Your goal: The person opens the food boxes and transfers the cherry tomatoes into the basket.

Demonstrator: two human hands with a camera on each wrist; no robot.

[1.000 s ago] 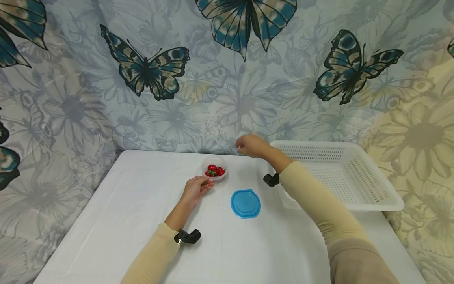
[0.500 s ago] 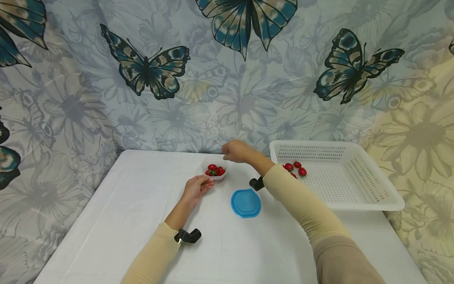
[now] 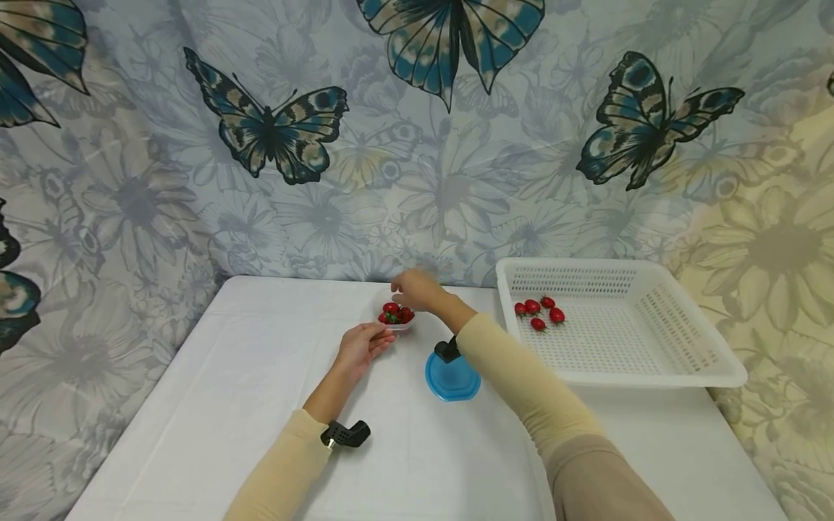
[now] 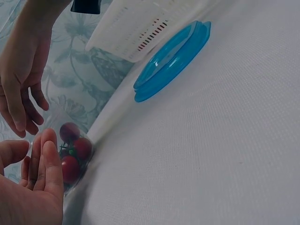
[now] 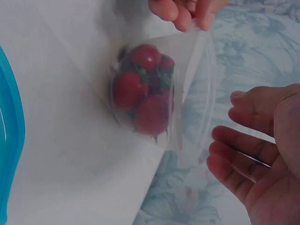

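Observation:
A small clear plastic container (image 3: 405, 327) with several cherry tomatoes (image 5: 152, 115) in it stands near the table's far edge. At its near rim my left hand (image 3: 355, 352) pinches the edge between thumb and fingers; the right wrist view shows these fingertips on the rim. Over the container's right side hovers my right hand (image 3: 422, 291), fingers loosely spread and nothing in them. Its fingers (image 5: 243, 140) are apart from the rim in the right wrist view. Several more cherry tomatoes (image 3: 532, 307) lie in the left part of a white perforated basket (image 3: 651, 378).
A blue lid (image 3: 452, 382) lies flat on the white tablecloth (image 3: 417, 463), partly under my right wrist. The basket takes up the table's right side. Behind the table hangs a butterfly-patterned cloth (image 3: 449, 195).
My right hand has moved left from beside the basket to over the container. The tomatoes in the basket have come into view as the arm moved off. My left hand stays put.

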